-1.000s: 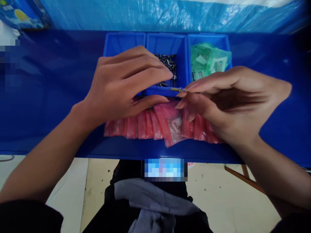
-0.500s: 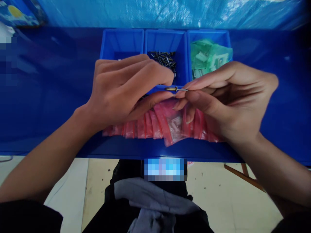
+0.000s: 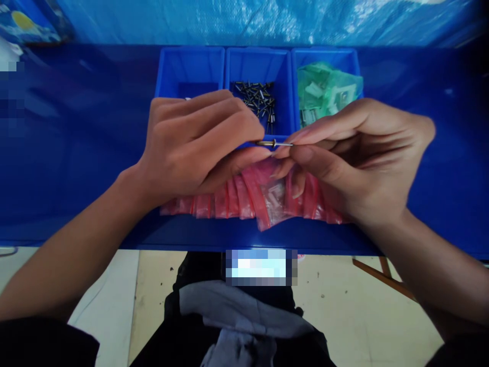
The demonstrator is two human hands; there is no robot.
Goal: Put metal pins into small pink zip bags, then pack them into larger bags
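My right hand [image 3: 355, 153] pinches the thin pin end of a small metal rivet [image 3: 274, 144] between thumb and forefinger and holds it level. My left hand [image 3: 198, 140] meets it from the left, thumb and forefinger closing on the rivet's head end. Both hands hover just above a row of small red zip bags [image 3: 263, 196] lying on the blue table [image 3: 76, 153]. Behind them stand three blue bins. The middle bin [image 3: 260, 66] holds several dark rivets [image 3: 257, 97]. The right bin [image 3: 326, 56] holds green zip bags [image 3: 328, 92].
The left bin [image 3: 189, 69] looks nearly bare. A light blue tarp [image 3: 244, 20] hangs behind the table. A printed box [image 3: 23, 23] sits at the far left corner. The table's front edge runs just under the red bags, with my lap and the floor below.
My left hand has closed in on the rivet held by my right hand, its thumb and forefinger now at the rivet's head. The view has shifted slightly.
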